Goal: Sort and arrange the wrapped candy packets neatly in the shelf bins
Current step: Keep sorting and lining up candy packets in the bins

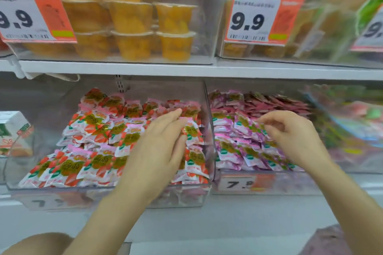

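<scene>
Red strawberry packets (93,143) are piled in the left clear bin (103,198); purple packets (234,147) are stacked in the right bin (290,182). The left grip (157,147) is laid flat, fingers straight, on the red packets. The right grip (294,136) is curled over the purple packets; whether one is pinched cannot be told. Above, jelly cups (132,18) are stocked.

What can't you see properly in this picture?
Head view:
- Some red packets lie under the left hand, which hides them.
- Whether the right hand pinches one of the purple packets: its curled fingers cover that spot.
- Lower right price tag: the last digit is blurred.
- Goods at the far right: blurred and cut off by the edge.
</scene>
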Demonstrator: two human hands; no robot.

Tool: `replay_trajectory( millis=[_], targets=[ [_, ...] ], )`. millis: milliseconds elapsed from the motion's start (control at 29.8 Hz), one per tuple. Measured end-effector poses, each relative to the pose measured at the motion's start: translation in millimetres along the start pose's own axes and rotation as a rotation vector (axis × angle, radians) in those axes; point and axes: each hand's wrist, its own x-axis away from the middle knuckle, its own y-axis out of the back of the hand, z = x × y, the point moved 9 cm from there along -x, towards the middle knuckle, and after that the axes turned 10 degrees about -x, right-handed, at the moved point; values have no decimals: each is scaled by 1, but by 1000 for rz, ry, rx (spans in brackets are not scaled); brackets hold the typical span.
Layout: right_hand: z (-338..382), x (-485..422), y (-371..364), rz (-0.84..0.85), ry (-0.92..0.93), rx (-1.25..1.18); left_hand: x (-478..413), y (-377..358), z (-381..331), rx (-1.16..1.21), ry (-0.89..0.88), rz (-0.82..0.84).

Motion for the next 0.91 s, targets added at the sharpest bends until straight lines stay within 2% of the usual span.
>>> replay_trajectory(
  millis=[101, 168, 335, 469, 570, 704, 905],
  targets=[
    [-38, -3, 24, -12, -69, 37, -20, -14, -62, -23, -192, -5],
    [-54, -6, 30, -7, -80, 66, -37, -39, -92, -60, -238, 112],
    [-82, -20, 25, 62, -106, 80, -67, -110, -104, -368, -131, 493],
    [-89, -21, -10, 359, -41, 114, -64, -137, -89, -537, -9, 669],
    [-83, -19, -37, 511, 83, 76, -65, -143, -90, -468, 23, 703],
    [-86, -17, -57, 599, 97, 120, -65, -146, -102, -354, -10, 679],
    [-106, -20, -58, 571, 29, 133, -62, -152, -121, -208, -47, 697]
  ],
)
